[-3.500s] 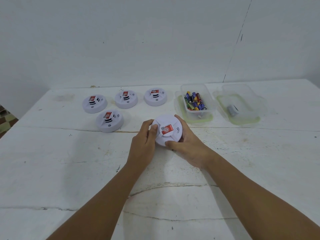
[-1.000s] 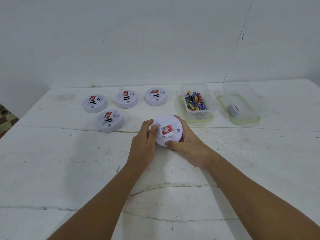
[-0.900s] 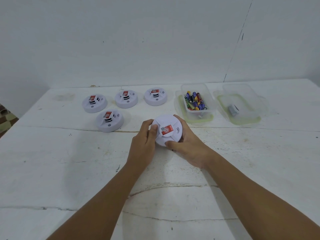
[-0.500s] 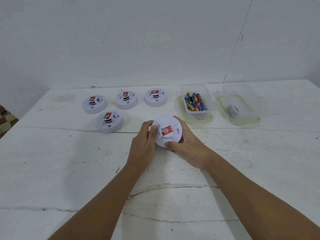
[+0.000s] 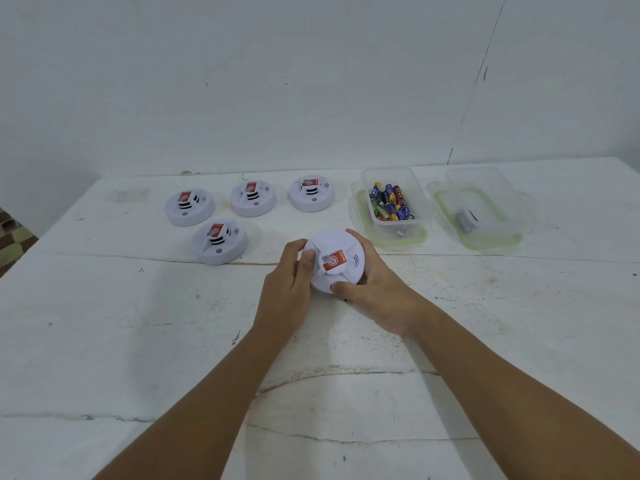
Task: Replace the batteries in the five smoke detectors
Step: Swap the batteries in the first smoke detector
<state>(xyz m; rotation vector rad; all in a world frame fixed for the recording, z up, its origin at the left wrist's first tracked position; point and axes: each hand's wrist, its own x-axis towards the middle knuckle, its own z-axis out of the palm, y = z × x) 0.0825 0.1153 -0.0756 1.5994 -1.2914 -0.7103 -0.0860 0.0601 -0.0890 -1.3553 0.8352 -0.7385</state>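
Both hands clasped round one white smoke detector (image 5: 337, 261) at mid-desk (image 5: 138, 341): left hand (image 5: 287, 289) curled on its left edge, right hand (image 5: 377, 292) cupping its right side, thumb on the near rim. Beyond left, four more detectors (image 5: 221, 242); beyond right, a clear tub of batteries (image 5: 391, 202).

both forearms reach forward; the left hand (image 5: 287, 289) and right hand (image 5: 377, 292) curl their fingers inward toward each other, thumbs on top.
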